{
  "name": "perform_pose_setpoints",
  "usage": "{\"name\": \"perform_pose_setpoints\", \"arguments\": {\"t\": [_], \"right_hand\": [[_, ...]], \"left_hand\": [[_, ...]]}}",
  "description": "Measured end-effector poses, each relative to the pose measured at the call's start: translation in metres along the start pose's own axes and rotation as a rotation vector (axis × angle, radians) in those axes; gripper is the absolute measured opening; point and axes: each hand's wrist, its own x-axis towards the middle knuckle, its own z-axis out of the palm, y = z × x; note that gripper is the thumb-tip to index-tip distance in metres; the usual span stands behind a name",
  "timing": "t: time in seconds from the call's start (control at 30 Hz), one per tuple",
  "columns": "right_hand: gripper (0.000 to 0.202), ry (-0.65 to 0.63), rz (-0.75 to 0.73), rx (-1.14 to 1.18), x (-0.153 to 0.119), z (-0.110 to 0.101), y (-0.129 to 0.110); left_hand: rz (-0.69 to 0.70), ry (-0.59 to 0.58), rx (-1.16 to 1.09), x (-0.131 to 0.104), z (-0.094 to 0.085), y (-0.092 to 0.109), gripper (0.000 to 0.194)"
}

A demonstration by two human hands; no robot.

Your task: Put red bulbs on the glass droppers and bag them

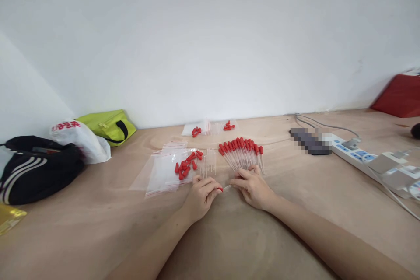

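My left hand (202, 196) pinches a red rubber bulb (220, 189) between thumb and fingers. My right hand (251, 188) pinches a thin clear tube (227, 187), which points toward the bulb; whether the two touch is too small to tell. Just beyond my right hand, several clear droppers with red bulbs (242, 143) lie fanned out. Loose red bulbs (186, 167) rest on clear zip bags (160, 170) at the left, beside a row of bare clear tubes (210, 162).
More red bulbs (196, 131) and bags lie near the wall. On the left are a black bag (36, 170), a white plastic bag (80, 140) and a green bag (108, 127). A power strip (352, 153), cables and a blurred-out dark object (310, 142) are at right.
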Motion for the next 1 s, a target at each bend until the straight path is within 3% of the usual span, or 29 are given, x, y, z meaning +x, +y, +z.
{"name": "perform_pose_setpoints", "arguments": {"t": [0.47, 0.87, 1.0], "right_hand": [[0.023, 0.024, -0.014, -0.017, -0.002, -0.003, -0.015], [0.025, -0.049, 0.021, 0.030, 0.005, 0.004, -0.024], [0.023, -0.088, -0.020, -0.052, 0.009, -0.001, -0.024]], "left_hand": [[-0.012, 0.018, 0.039, -0.002, 0.001, -0.002, 0.017], [0.017, -0.020, 0.048, -0.002, 0.003, -0.001, 0.020], [-0.006, -0.024, 0.061, 0.000, 0.000, -0.003, 0.019]]}}
